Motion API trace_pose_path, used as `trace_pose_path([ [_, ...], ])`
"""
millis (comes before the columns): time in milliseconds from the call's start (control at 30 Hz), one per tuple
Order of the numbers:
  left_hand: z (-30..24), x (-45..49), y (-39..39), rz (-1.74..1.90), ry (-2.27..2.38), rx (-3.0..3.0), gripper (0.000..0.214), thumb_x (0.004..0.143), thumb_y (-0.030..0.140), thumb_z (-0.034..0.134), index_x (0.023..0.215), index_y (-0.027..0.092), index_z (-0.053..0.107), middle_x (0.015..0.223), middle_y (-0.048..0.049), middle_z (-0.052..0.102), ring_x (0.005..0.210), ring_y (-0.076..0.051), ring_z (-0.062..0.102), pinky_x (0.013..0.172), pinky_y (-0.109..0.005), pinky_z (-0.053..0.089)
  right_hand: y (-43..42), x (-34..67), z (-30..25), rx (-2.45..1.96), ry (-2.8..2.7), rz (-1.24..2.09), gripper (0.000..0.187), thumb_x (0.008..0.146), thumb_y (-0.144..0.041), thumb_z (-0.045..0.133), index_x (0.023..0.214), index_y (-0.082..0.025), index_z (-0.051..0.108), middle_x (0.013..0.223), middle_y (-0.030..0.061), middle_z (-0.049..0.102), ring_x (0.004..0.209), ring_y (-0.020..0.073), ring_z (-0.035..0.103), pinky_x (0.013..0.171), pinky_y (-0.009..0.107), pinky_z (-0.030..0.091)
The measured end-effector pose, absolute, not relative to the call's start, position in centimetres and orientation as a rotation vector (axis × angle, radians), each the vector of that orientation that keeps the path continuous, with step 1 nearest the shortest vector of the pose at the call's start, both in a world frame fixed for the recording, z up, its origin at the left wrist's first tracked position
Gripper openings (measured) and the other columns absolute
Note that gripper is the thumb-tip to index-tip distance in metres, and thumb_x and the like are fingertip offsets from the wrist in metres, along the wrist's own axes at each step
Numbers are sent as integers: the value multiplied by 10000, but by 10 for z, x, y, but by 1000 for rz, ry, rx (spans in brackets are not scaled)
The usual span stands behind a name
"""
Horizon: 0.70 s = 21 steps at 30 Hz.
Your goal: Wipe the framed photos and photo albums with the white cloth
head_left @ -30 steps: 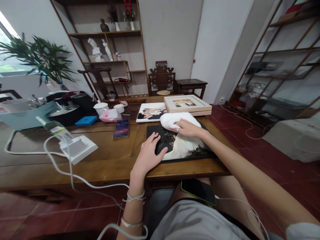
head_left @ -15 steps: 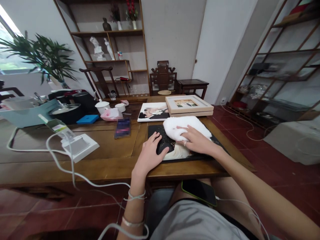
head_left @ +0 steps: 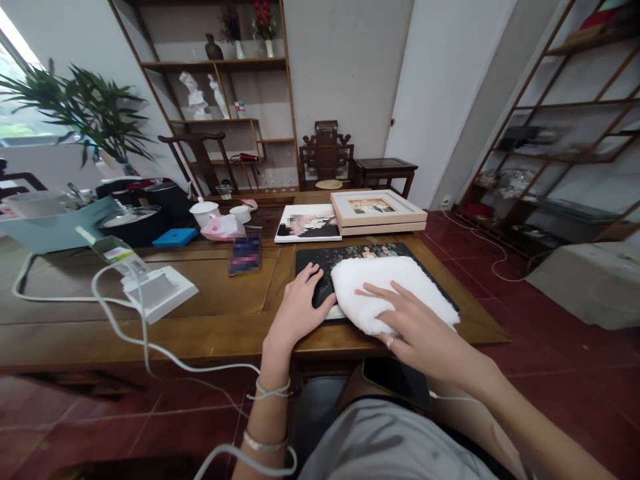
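Observation:
A dark photo panel [head_left: 345,255] lies flat on the wooden table in front of me, with pictured people along its far side. My left hand [head_left: 303,303] rests on its near-left corner, palm down with the fingers stretched out. Over the near-right part of the panel spreads a folded white towel [head_left: 400,283], covering much of the picture. My right hand [head_left: 407,323] presses on the towel and grips its near edge, with the thumb side partly hidden.
Behind the panel lie a white-edged photo print [head_left: 309,223] and stacked pale picture frames [head_left: 380,212]. A white box [head_left: 165,297] with a cable, a blue box [head_left: 175,237] and a pink-white bag [head_left: 223,228] stand left. On my lap lies a phone [head_left: 395,383].
My right hand has drawn the towel toward me and slightly right, uncovering the far part of the photo panel and covering its near part. My left hand has stayed put.

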<state>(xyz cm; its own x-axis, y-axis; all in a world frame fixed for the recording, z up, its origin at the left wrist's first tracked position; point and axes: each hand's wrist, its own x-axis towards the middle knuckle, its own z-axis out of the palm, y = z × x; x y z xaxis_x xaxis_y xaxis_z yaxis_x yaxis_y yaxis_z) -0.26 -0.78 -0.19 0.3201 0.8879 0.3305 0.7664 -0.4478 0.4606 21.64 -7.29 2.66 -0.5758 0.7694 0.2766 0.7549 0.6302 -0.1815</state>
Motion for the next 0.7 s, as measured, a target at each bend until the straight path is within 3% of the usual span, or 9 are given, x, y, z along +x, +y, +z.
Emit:
trace_pose_path([
  [300, -1, -3, -8, 814, 1507, 2343, 528, 856, 423, 524, 1295, 130, 492, 1442, -155, 416, 1379, -254, 312, 1105, -464, 284, -9, 209, 32, -1190, -2559, 68, 254, 872, -208, 480, 1051, -172, 658, 1355, 144, 515, 1287, 277, 417, 1079, 517, 254],
  [500, -1, -3, -8, 812, 1511, 2343, 538, 855, 423, 519, 1296, 116, 492, 1441, -159, 416, 1378, -251, 313, 1111, -448, 278, 38, 199, 40, -1199, -2635, 26, 246, 905, -231, 447, 925, -164, 684, 1164, 115, 651, 1056, 275, 563, 921, 385, 372],
  [600, -1, -3, -9, 799, 1518, 2346, 538, 857, 419, 518, 1293, 106, 493, 1439, -161, 417, 1378, -249, 312, 1112, -445, 275, 56, 196, 39, -1229, -2647, 19, 247, 904, -234, 447, 879, -160, 682, 1012, 107, 701, 974, 272, 583, 866, 360, 376],
  [700, -1, -3, -9, 796, 1521, 2348, 528, 857, 413, 519, 1290, 113, 494, 1440, -158, 417, 1377, -247, 314, 1110, -442, 277, 67, 194, 37, -1250, -2636, 16, 251, 909, -250, 449, 868, -159, 680, 993, 106, 705, 946, 264, 590, 875, 358, 362],
])
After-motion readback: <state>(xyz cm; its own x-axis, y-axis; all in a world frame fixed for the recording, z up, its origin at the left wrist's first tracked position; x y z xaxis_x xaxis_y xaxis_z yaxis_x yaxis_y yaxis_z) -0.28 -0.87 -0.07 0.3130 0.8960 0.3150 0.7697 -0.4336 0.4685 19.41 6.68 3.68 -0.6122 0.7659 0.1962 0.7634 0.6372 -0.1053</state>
